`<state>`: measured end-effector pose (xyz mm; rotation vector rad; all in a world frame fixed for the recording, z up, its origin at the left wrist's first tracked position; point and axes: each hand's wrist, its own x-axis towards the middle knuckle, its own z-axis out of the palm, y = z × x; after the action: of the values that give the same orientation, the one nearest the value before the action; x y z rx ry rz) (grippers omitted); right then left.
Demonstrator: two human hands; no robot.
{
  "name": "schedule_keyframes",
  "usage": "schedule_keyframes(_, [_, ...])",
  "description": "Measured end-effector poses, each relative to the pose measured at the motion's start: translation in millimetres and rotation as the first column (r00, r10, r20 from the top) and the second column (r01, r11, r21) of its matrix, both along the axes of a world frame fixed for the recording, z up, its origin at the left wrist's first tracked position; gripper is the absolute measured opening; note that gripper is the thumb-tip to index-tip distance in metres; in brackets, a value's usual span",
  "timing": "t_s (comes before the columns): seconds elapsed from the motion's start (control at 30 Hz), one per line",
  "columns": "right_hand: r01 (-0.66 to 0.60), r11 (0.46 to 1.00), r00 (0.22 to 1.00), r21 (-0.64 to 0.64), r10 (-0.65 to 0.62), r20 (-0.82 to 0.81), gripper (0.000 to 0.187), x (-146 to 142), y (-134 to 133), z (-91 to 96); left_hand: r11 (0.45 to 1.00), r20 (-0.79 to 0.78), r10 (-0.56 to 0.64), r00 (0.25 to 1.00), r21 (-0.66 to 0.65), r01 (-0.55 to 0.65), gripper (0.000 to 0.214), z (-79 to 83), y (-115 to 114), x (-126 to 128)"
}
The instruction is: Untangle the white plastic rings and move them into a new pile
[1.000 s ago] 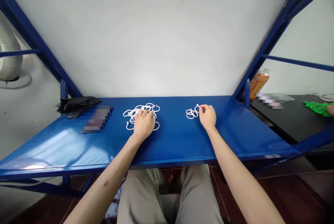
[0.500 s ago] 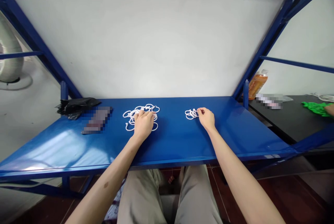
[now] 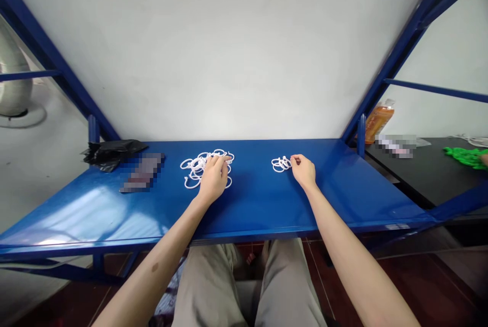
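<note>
My left hand (image 3: 214, 177) rests over a larger heap of thin white open rings (image 3: 192, 174) with small knobs at their ends. Its fingers are stretched out and slightly apart; the heap's right part is partly hidden under them. My right hand (image 3: 304, 170) has thumb and fingertips pinched together at the right edge of a smaller bunch of white rings (image 3: 280, 165). One ring of this bunch seems to be between those fingertips. Both groups lie flat on the blue tabletop (image 3: 251, 205).
A crumpled black plastic bag (image 3: 112, 154) and a blurred dark flat item (image 3: 144, 172) lie on the left. Blue metal posts (image 3: 361, 136) frame the bench. On a black table at right are an orange bottle (image 3: 379, 122) and green material (image 3: 465, 157) by another person's hand.
My left hand has shifted slightly right across the heap, uncovering more rings on its left. My right hand stays pinched beside the small bunch. The view has tilted a little.
</note>
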<state>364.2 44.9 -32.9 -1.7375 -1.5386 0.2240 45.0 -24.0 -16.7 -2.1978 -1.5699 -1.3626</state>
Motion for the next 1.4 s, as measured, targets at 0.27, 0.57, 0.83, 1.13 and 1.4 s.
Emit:
schedule_keyframes(0.27, [0.014, 1.0, 1.0, 0.0, -0.014, -0.006, 0.024, 1, 2, -1.4, 0.989, 0.172, -0.102, 0.98, -0.084, 0.118, 0.026, 1.4, 0, 2])
schedule_keyframes(0.57, [-0.261, 0.891, 0.959, 0.371, 0.194, 0.208, 0.026, -40, -30, 15.2, 0.957, 0.34, -0.122, 0.932, -0.21, 0.201, 0.025, 5.5, -4, 11])
schedule_keyframes(0.83, [-0.658, 0.724, 0.751, 0.205, 0.614, 0.242, 0.023, -102, -63, 13.0, 0.902, 0.501, -0.189, 0.845, -0.251, 0.351, 0.031, 2.6, -4, 22])
schedule_keyframes(1.13, [-0.627, 0.747, 0.777, 0.218, 0.617, 0.122, 0.013, -100, -58, 4.0, 0.897, 0.295, -0.258, 0.92, -0.279, 0.342, 0.036, -7.5, -4, 26])
schedule_keyframes(1.4, [-0.626, 0.732, 0.78, 0.27, 0.581, 0.231, 0.02, -94, -56, 3.6, 0.95, -0.035, -0.205, 0.978, -0.247, 0.191, 0.051, -17.3, -5, 23])
